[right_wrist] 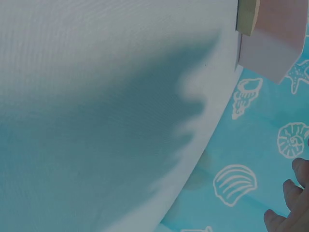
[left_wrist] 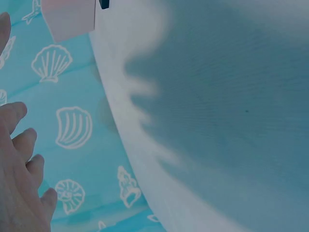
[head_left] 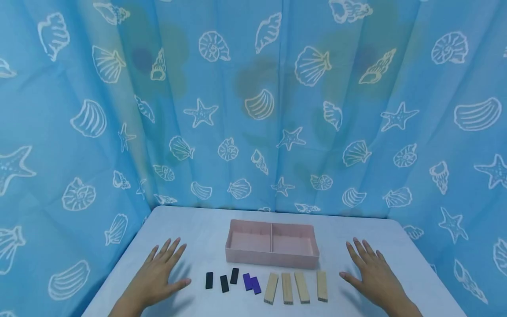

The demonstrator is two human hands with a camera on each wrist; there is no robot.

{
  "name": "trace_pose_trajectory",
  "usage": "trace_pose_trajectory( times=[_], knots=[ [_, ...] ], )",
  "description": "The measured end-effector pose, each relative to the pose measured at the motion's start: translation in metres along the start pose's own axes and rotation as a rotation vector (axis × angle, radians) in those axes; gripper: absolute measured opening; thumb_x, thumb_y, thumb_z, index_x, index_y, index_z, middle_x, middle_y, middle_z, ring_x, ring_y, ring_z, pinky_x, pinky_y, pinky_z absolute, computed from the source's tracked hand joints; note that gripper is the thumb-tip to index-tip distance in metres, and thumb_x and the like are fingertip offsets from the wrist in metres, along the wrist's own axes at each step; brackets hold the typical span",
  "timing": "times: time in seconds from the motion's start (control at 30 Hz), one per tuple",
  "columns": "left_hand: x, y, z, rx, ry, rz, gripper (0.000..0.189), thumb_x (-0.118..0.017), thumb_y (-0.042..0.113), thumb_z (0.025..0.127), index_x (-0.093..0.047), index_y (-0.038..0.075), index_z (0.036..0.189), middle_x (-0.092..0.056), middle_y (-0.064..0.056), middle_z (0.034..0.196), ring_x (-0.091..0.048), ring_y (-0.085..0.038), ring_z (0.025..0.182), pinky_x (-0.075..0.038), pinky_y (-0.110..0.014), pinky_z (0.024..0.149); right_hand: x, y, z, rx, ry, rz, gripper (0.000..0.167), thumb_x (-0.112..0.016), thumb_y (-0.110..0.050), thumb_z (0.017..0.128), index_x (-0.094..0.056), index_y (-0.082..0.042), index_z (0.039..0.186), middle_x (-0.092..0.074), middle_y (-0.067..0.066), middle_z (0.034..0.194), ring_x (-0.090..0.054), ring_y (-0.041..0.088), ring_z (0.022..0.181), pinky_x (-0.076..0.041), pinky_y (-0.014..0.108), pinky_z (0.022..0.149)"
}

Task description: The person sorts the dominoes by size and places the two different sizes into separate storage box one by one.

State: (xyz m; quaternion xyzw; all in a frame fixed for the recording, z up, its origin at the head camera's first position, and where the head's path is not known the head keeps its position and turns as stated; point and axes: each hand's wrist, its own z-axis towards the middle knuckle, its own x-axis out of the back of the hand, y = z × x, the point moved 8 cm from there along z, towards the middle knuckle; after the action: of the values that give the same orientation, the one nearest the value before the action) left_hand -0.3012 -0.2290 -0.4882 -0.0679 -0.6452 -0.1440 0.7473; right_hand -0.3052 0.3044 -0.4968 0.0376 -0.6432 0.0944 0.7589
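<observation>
My left hand point(head_left: 156, 276) hovers over the left of the white table, fingers spread and holding nothing. On the right side my right hand point(head_left: 372, 275) is likewise spread, with nothing in it. Between them lie three black blocks point(head_left: 224, 283), two purple blocks point(head_left: 247, 281) that touch each other, and several wooden blocks point(head_left: 287, 288) in a row. The black blocks are nearest the left hand, the rightmost wooden block point(head_left: 322, 286) nearest the right. Behind the blocks stands a pink box point(head_left: 273, 258) split by a divider into two compartments, with no blocks visible inside.
The white table point(head_left: 186, 224) has rounded back corners. A blue curtain point(head_left: 237, 132) with white shell and starfish prints hangs behind it and along both sides. In the left wrist view the hand's shadow point(left_wrist: 203, 96) falls on the tabletop.
</observation>
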Motion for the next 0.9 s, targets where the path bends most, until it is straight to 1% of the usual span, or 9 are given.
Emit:
trace_pose_trajectory(
  times=[0.17,0.3,0.37,0.47,0.53,0.63,0.73,0.83,0.9],
  knots=[
    [-0.002,0.0,-0.007,0.012,-0.015,-0.002,0.096,-0.049,0.079,0.08,-0.041,0.013,0.149,-0.03,-0.012,0.156,-0.02,-0.038,0.143,-0.011,-0.062,0.112,-0.004,-0.002,-0.008,0.019,0.004,-0.013,0.092,-0.064,-0.062,0.083,-0.039,-0.001,0.147,-0.03,0.028,0.151,-0.024,0.048,0.137,-0.017,0.07,0.105],
    [-0.003,0.001,-0.007,0.012,0.01,-0.007,0.095,-0.05,0.079,0.08,-0.041,0.014,0.149,-0.03,-0.012,0.156,-0.02,-0.038,0.143,-0.011,-0.062,0.112,-0.003,-0.001,-0.011,0.031,0.022,0.002,0.088,-0.062,-0.061,0.085,-0.041,0.0,0.146,-0.032,0.028,0.15,-0.026,0.049,0.136,-0.019,0.071,0.103],
    [-0.004,0.001,-0.004,0.01,0.027,0.003,0.095,-0.05,0.079,0.08,-0.04,0.015,0.15,-0.03,-0.011,0.156,-0.021,-0.037,0.144,-0.012,-0.061,0.112,-0.002,-0.002,-0.01,0.038,0.027,0.021,0.086,-0.061,-0.06,0.087,-0.042,0.0,0.145,-0.034,0.028,0.149,-0.028,0.05,0.135,-0.021,0.071,0.103],
    [-0.005,0.003,0.003,0.001,0.037,0.006,0.094,-0.051,0.078,0.081,-0.039,0.015,0.15,-0.029,-0.01,0.157,-0.021,-0.036,0.144,-0.013,-0.06,0.113,-0.004,-0.004,-0.008,0.049,0.007,0.043,0.084,-0.058,-0.06,0.089,-0.042,0.001,0.145,-0.035,0.029,0.147,-0.029,0.051,0.134,-0.025,0.069,0.102],
    [-0.007,0.005,0.009,-0.004,0.033,0.009,0.093,-0.05,0.077,0.082,-0.038,0.016,0.151,-0.028,-0.01,0.157,-0.02,-0.035,0.144,-0.014,-0.059,0.113,-0.004,-0.007,-0.006,0.064,0.004,0.054,0.082,-0.06,-0.057,0.089,-0.043,0.001,0.144,-0.036,0.03,0.146,-0.031,0.051,0.133,-0.029,0.067,0.101],
    [-0.009,0.01,0.021,-0.002,0.026,-0.004,0.092,-0.049,0.076,0.083,-0.036,0.016,0.152,-0.027,-0.01,0.157,-0.019,-0.034,0.145,-0.015,-0.058,0.113,-0.004,-0.012,-0.002,0.064,-0.016,0.066,0.08,-0.062,-0.053,0.089,-0.043,0.001,0.144,-0.036,0.03,0.147,-0.032,0.051,0.133,-0.03,0.065,0.102],
    [-0.011,0.014,0.03,0.006,0.021,-0.029,0.091,-0.05,0.074,0.084,-0.036,0.015,0.152,-0.028,-0.01,0.157,-0.019,-0.034,0.145,-0.014,-0.058,0.113,-0.006,-0.018,0.002,0.041,-0.068,0.096,0.08,-0.062,-0.053,0.089,-0.042,0.001,0.144,-0.036,0.029,0.147,-0.031,0.051,0.134,-0.029,0.064,0.103],
    [-0.014,0.021,0.036,0.004,0.019,-0.038,0.09,-0.05,0.074,0.084,-0.036,0.015,0.152,-0.029,-0.009,0.157,-0.02,-0.033,0.145,-0.013,-0.057,0.114,-0.014,-0.022,0.004,-0.001,-0.165,0.148,0.083,-0.06,-0.057,0.089,-0.041,0.002,0.144,-0.036,0.029,0.147,-0.029,0.051,0.135,-0.027,0.064,0.105],
    [-0.015,0.026,0.041,-0.009,0.016,-0.041,0.092,-0.046,0.077,0.084,-0.035,0.016,0.152,-0.028,-0.008,0.157,-0.019,-0.032,0.145,-0.013,-0.056,0.114,-0.022,-0.025,0.004,-0.027,-0.231,0.168,0.085,-0.059,-0.061,0.088,-0.042,0.001,0.144,-0.036,0.028,0.147,-0.028,0.05,0.135,-0.026,0.064,0.105]
  ],
)
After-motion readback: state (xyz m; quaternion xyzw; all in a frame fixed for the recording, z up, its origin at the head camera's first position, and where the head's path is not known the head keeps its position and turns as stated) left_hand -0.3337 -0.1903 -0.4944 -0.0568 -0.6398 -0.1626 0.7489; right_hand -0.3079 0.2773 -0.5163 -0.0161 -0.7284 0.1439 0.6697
